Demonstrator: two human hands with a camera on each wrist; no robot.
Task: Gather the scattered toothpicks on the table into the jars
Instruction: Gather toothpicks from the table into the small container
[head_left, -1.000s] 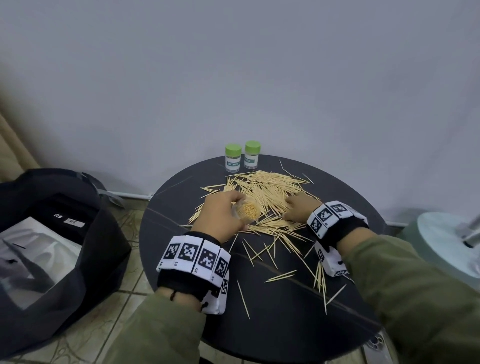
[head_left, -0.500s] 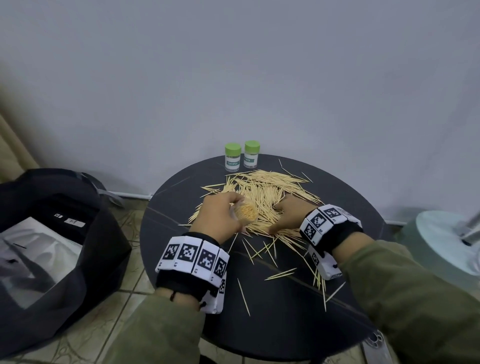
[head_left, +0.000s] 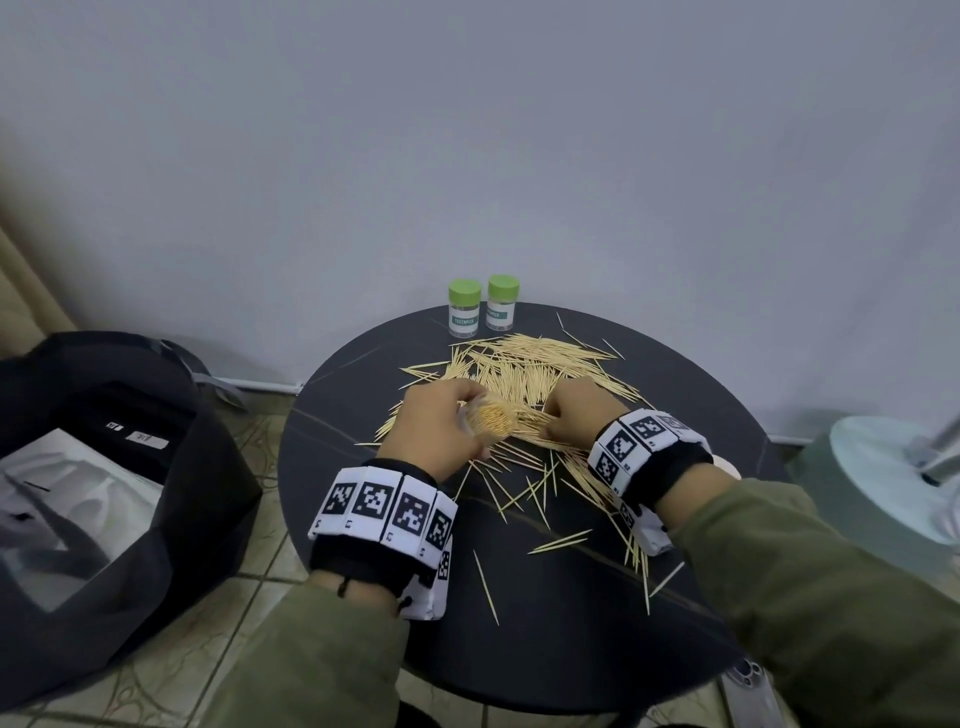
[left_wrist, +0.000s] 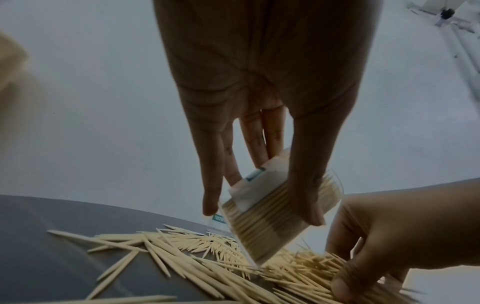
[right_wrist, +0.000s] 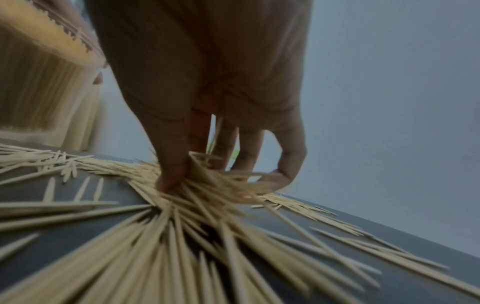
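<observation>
Toothpicks of pale, pointed wood (head_left: 524, 374) are spread in a loose heap across the middle and far part of the round dark table (head_left: 363, 519), with strays lying toward the near edge. Two small clear jars with green lids (head_left: 464, 306) are stood side by side at the far rim, apart from the heap. A third clear, lidless jar (left_wrist: 272, 207), already packed with toothpicks, is gripped by the left hand (head_left: 436, 431) between thumb and fingers and tilted with its mouth toward the right hand (head_left: 574, 415), probably so a bunch can be slid in. A bundle is pinched from the heap by the right hand's curled thumb and fingers (right_wrist: 171, 176).
</observation>
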